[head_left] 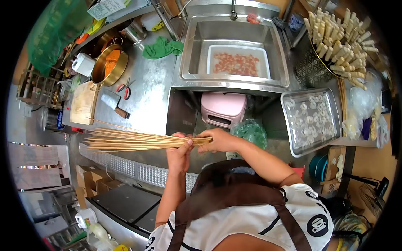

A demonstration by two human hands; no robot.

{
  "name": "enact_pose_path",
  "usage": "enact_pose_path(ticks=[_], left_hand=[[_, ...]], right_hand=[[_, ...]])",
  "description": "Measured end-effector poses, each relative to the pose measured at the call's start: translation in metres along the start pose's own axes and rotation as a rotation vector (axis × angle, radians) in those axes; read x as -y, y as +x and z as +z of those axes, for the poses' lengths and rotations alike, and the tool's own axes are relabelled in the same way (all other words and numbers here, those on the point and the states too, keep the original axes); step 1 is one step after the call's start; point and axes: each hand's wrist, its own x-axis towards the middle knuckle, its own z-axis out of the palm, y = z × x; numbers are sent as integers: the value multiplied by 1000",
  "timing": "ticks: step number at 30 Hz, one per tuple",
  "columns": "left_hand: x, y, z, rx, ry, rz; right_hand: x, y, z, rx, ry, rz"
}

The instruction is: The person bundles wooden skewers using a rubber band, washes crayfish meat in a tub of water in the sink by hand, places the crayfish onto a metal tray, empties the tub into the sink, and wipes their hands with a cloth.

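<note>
A thick bundle of thin bamboo skewers (pixel 130 140) points out to the left in front of my body, its far ends fanned apart. My left hand (pixel 180 147) wraps around the bundle near its right end. Closed on the gathered right ends is my right hand (pixel 217 140), close beside the left. One skewer strays above the others at the left. My palms hide part of the bundle.
The steel counter (pixel 146 96) carries a cleaver (pixel 114 103), red-handled scissors (pixel 124 88), a cutting board (pixel 83 103) and a brass pot (pixel 109 67). A sink (pixel 192 46) holds a white tub (pixel 268 62) of pinkish pieces. Pale rings fill a tray (pixel 289 125); below is a pink stool (pixel 223 106).
</note>
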Motion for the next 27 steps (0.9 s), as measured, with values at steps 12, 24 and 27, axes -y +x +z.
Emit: enact_pose_path(ticks=[12, 24, 27], left_hand=[[-61, 138, -54, 92, 393, -225], [-70, 262, -71, 123, 1145, 518], [-53, 264, -27, 410, 1101, 474]], right_hand=[[-38, 64, 2, -249, 721, -348], [-41, 55, -75, -1122, 157, -174], [-42, 52, -123, -1332, 9, -186]])
